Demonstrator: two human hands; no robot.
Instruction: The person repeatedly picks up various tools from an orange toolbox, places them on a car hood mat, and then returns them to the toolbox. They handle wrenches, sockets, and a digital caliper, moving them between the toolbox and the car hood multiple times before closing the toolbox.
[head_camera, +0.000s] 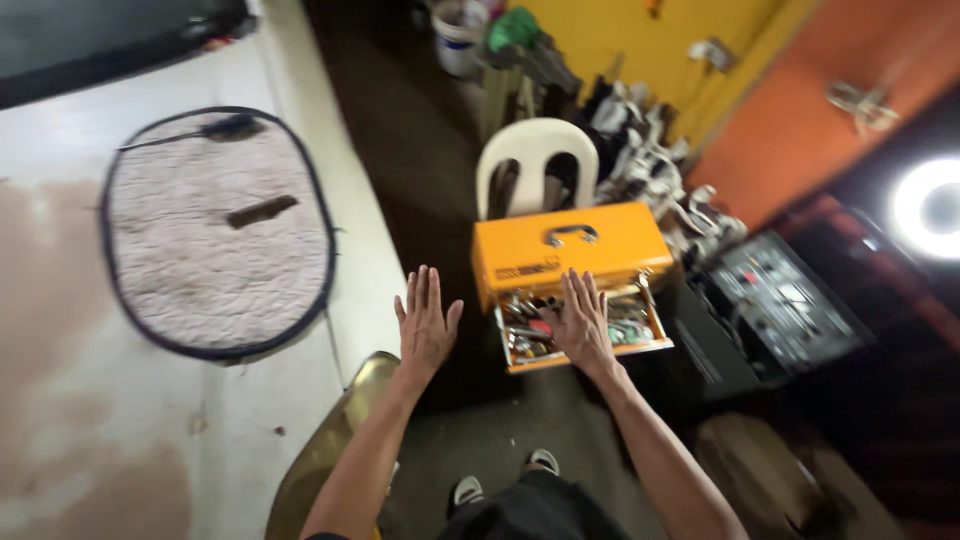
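an orange metal toolbox (570, 250) stands open on a white plastic chair (535, 150), low in front of the person, with a dark floor (420, 180) around it. its lid is tipped back so the dark carry handle (571, 234) faces up, and the tray (640, 345) below is crowded with small tools and loose metal bits; which tools they are is too blurred to tell.

the left hand (425, 325) hangs in the air just left of the box, palm down, fingers (421, 290) spread flat, holding nothing. the right hand (580, 320) is over the tray, also flat and spread, gripping nothing; whether it touches the contents cannot be told.

the box looks stiff, hard-edged and, loaded as it is, probably heavy. the handle is the natural hold once the lid is down; open, the two short ends seem safer, since the tray would spill if tilted.

beside the chair lie a pile of pale metal parts (650, 170) and a black case (780, 310). an oval rug (215, 235) lies well apart to the left.
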